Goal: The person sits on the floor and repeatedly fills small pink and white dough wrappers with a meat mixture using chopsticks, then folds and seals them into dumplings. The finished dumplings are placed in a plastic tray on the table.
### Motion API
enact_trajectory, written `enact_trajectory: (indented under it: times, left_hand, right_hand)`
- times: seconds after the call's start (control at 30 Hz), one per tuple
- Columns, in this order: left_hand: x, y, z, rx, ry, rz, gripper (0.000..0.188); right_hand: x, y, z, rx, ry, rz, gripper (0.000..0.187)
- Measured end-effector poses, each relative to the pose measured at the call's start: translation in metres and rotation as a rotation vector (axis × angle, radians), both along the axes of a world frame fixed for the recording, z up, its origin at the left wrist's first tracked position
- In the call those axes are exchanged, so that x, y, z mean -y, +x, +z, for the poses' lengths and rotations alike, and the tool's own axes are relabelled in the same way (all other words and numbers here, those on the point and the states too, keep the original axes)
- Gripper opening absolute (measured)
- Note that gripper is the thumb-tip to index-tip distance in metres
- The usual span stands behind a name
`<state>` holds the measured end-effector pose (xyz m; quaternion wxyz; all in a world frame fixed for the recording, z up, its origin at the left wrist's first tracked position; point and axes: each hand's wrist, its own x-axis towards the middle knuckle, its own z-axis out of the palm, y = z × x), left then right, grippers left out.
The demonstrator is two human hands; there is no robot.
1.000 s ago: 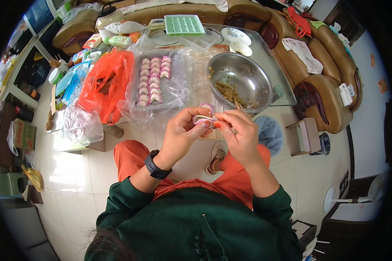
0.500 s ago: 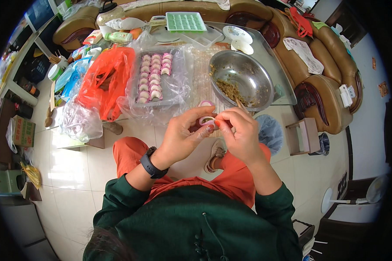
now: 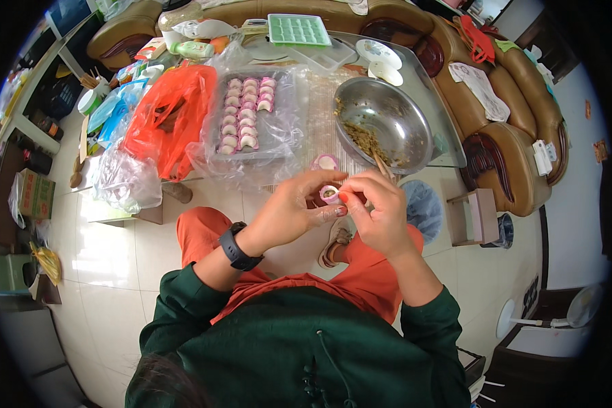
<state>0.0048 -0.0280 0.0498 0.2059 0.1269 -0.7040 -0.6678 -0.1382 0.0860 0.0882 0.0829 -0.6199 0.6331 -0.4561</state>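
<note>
Between my hands is a half-closed dumpling, its pink-edged white wrapper showing a little brownish filling at the top. My left hand cups it from the left, thumb below and fingers behind. The thumb and forefinger of my right hand pinch the wrapper's right edge. A pair of chopsticks slants from behind my right hand toward the bowl; whether the hand grips them is hidden. Just beyond my fingers lie round pink-and-white wrappers. The steel bowl at the right holds chopped filling.
A plastic-lined tray holds rows of finished dumplings. Left of it sits a red plastic bag. Farther back are a green compartment tray and white dishes. A lined bin and stool stand at the right.
My fingers have shifted around the wrapper, and the dumpling now looks rounder, with a smaller opening. The whole view has moved slightly.
</note>
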Motion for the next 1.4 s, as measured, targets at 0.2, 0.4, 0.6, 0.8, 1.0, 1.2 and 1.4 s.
enact_trajectory:
  times: [0.2,0.4,0.6,0.8,1.0,1.2,1.4]
  left_hand:
    - [0.001,-0.002,-0.016,0.054,0.045,-0.050,0.022]
    - [0.004,0.003,-0.005,0.122,-0.174,-0.084,0.022]
    - [0.003,0.005,-0.018,0.077,-0.066,-0.127,0.020]
    - [0.007,0.007,-0.024,0.011,-0.248,-0.073,0.020]
    - [0.009,0.012,-0.023,0.086,-0.230,-0.122,0.021]
    - [0.009,0.012,-0.037,0.020,-0.031,-0.136,0.023]
    - [0.014,0.015,-0.034,0.161,-0.070,-0.211,0.022]
  right_hand:
    - [-0.002,-0.002,-0.001,0.110,0.054,0.020,0.017]
    - [-0.002,-0.005,-0.006,0.115,0.116,0.074,0.013]
    - [-0.003,-0.003,-0.013,0.038,0.083,0.042,0.011]
    - [0.000,-0.004,-0.012,0.086,0.158,0.106,0.011]
    - [0.001,0.001,-0.022,0.122,0.188,0.106,0.016]
    - [-0.002,0.004,-0.028,0.215,0.209,0.065,0.009]
    - [0.001,0.004,-0.040,0.287,0.278,0.083,0.012]
